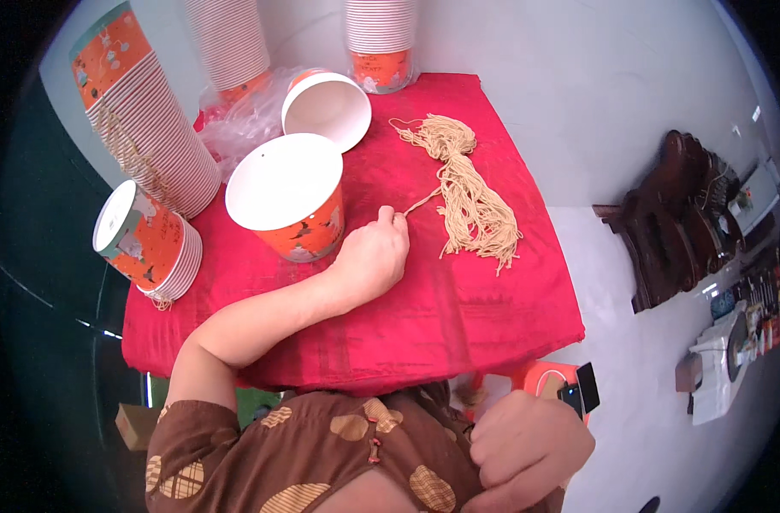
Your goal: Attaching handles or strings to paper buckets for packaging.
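Observation:
My left hand [375,256] reaches across the table with its fingers pinched on a strand of beige twine [422,201]. The strand runs from the hand to a loose bundle of twine [465,190], gathered narrow near its top and spread at its lower end. Just left of this hand stands an orange paper bucket [303,231] with a white inside, upright and open at the top. Behind it another paper bucket [328,111] lies on its side, mouth facing me. My right hand [531,449] is closed near my body, off the table's front edge; anything within its fingers is hidden.
On the left, a tall nested stack of buckets [155,120] leans, with twine hanging along it. A shorter upside-down stack [155,244] stands in front. Clear plastic wrap [249,120] and wrapped stacks [380,51] are at the back. A red cloth [390,325] covers the table.

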Demonstrator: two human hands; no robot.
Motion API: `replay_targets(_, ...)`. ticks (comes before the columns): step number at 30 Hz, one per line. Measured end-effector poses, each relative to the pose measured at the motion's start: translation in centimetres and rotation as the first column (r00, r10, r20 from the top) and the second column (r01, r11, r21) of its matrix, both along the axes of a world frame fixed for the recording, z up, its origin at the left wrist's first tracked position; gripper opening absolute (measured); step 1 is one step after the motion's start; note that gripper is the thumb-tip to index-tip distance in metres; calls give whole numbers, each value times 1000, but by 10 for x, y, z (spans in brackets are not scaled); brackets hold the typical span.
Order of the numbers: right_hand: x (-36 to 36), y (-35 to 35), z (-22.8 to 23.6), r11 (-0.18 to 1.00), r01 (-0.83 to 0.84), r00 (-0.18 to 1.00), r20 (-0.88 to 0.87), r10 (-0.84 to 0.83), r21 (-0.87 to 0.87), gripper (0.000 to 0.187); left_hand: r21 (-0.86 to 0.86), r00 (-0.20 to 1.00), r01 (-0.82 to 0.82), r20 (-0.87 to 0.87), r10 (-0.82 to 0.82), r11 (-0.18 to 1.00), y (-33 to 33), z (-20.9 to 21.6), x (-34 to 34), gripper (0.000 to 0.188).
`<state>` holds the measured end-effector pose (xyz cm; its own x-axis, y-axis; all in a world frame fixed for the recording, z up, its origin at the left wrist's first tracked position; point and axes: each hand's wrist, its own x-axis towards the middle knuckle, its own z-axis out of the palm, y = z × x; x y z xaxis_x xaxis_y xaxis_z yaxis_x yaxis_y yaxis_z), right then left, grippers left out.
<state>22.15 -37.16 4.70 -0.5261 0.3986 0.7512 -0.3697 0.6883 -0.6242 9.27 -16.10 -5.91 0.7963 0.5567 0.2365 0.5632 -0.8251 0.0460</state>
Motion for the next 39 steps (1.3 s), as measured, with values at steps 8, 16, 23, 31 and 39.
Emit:
replay_targets(8,6,-77,-53,261,864,278,-24,-960,-431,25,-2,879,452,172,-445,892,-50,8,16,46)
replay_targets(16,42,-116,-79,126,823,81,-105,-991,-554,14,-28,656,754,33,-754,656,-118,-8,55,67)
replay_targets(23,74,-146,-103,89,790,185,98,-978,-606,7,105,732,681,-82,-676,724,-142,-38,83,32)
replay_targets(31,86,-165,-140,-180,785,300,618,-727,-593,15,-168,702,674,449,-552,720,-133,-33,98,15)
replay_targets(39,65,-91,-149,-313,949,-230,730,-643,23,21,-135,660,687,526,-536,714,-132,-18,98,15)
